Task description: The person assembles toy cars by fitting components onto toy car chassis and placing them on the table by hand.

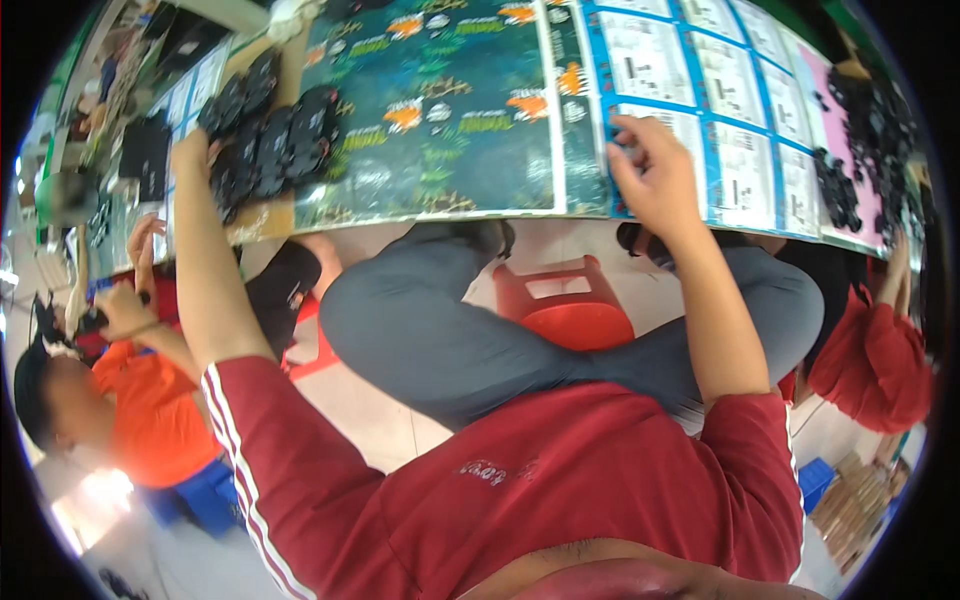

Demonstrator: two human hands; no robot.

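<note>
My left hand (pixel 191 158) reaches to the far left of the table, at the edge of a group of black moulded plastic parts (pixel 272 150). Its fingers are mostly hidden behind the back of the hand, so whether they grip a part does not show. Over the blue-bordered printed sheets (pixel 738 165) on the right rests my right hand (pixel 655 178), its fingers loosely bent and the thumb apart, with nothing seen between them. Between both hands lies a dark green mat (pixel 440 165) with orange animal prints.
Many small black parts (pixel 875 150) are heaped on a pink surface at the far right. A red stool (pixel 575 310) stands below the table edge. One person in orange (pixel 155 420) sits at left; another in a red sleeve (pixel 875 350) is at right.
</note>
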